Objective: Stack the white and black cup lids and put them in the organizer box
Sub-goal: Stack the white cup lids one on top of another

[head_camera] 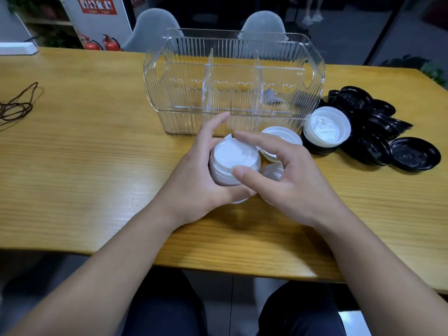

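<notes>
White lids being gathered into a stack in front of the organizer box; nothing boxed yet.

Nearest the table edge, the left hand (201,180) cups the stack of white lids (234,163), fingers and thumb curled round its side, index finger lifted clear. The right hand (286,180) sits beside it, thumb on the stack's near rim, fingers spread and arched over loose white lids (278,139) lying just short of the organizer box (232,86); I cannot tell whether it grips one. Right of the box, one white lid (326,128) rests on the pile of black lids (378,134). The box's three compartments look empty. Judged step: stacking whites. Next move calls for collecting the loose lids, then lowering the stack into a compartment.
</notes>
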Action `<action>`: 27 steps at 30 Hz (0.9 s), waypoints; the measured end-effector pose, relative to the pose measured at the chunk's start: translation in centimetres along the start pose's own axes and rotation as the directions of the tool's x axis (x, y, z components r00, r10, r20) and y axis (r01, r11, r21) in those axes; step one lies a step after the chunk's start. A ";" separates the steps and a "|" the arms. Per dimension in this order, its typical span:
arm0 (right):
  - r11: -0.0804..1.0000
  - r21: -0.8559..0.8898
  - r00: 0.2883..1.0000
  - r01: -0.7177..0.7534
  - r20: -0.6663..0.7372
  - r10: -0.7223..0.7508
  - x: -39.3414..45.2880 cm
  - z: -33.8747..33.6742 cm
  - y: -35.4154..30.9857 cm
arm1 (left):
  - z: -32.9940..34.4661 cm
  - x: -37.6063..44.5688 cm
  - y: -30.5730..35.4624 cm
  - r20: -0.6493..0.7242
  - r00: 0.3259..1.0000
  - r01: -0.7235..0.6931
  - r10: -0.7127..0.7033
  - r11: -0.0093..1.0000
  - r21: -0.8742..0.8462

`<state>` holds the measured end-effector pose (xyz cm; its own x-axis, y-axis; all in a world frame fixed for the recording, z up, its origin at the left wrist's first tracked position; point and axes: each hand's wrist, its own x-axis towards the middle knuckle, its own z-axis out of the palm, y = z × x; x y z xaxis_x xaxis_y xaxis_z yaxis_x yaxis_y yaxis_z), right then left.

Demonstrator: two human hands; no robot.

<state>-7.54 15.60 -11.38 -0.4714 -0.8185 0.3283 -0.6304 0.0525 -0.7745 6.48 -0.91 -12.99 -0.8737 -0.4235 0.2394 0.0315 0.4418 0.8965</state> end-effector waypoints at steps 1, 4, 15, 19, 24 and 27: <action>1.000 0.007 1.000 -0.009 -0.008 0.009 0.0 0.0 0.0 | 0.0 0.0 0.0 -0.007 1.000 0.002 -0.002 1.000 0.005; 1.000 0.018 0.998 -0.021 -0.050 0.022 0.1 0.3 0.3 | 0.1 0.0 0.1 -0.029 1.000 0.007 -0.006 1.000 0.027; 0.977 -0.203 0.965 0.061 -0.237 -0.110 -0.1 1.1 0.1 | 0.2 0.0 -0.1 -0.044 0.997 -0.052 0.059 0.989 0.141; 0.986 -0.155 0.971 0.054 -0.222 -0.089 -0.1 0.4 0.1 | 0.0 -0.2 0.0 -0.002 0.997 -0.076 0.077 0.994 0.081; 0.986 -0.162 0.916 -0.033 -0.400 -0.035 0.6 -0.8 1.7 | 0.1 -0.1 -0.2 -0.034 0.997 -0.063 0.065 0.995 0.073; 0.930 -0.329 0.923 -0.162 -0.383 0.025 1.0 -0.7 3.5 | 0.1 0.0 -0.3 -0.052 0.997 -0.057 0.061 0.996 0.067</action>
<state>-10.64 15.42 -13.40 -0.6875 -0.5353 0.4907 -0.7131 0.3697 -0.5957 6.46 -1.01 -13.30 -0.8437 -0.4363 0.3126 0.0488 0.5176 0.8542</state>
